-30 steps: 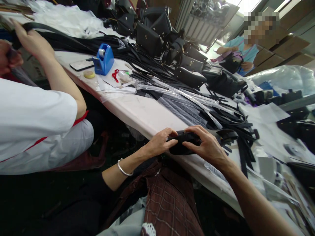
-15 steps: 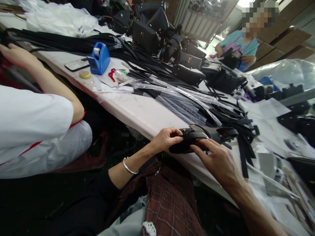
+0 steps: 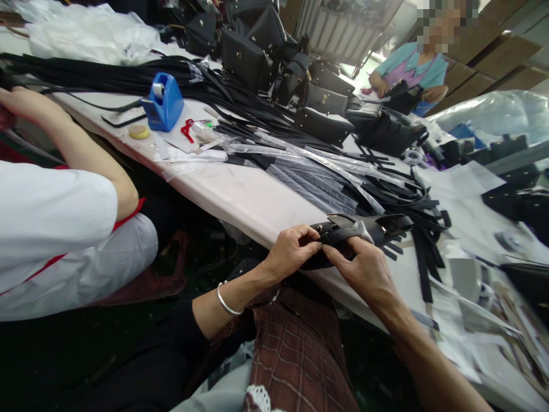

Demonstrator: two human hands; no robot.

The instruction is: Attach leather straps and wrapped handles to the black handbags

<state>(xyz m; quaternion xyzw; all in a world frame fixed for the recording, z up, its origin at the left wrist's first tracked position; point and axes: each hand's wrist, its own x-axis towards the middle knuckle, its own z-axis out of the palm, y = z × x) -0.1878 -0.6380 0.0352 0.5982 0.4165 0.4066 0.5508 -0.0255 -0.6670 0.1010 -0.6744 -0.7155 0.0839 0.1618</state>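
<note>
A black leather strap (image 3: 364,228) with a small metal stud lies over the near edge of the white table (image 3: 253,200). My left hand (image 3: 291,252), with a silver bracelet on the wrist, pinches the strap's near end between thumb and fingers. My right hand (image 3: 364,272) is closed on the same strap just to the right, fingertips meeting the left hand's. The strap runs on to the right into a heap of black straps (image 3: 398,197).
A person in a white shirt (image 3: 51,223) sits at the left, an arm raised to the table. A blue tape dispenser (image 3: 163,103), red scissors (image 3: 187,129), black handbags (image 3: 257,51) and plastic-wrapped straps (image 3: 309,171) cover the table. Another person (image 3: 412,71) works at the far end.
My right hand slid from on top of the strap to its near side and closed beside the left hand. The view drifted; the neighbour's raised hand came down to the table edge.
</note>
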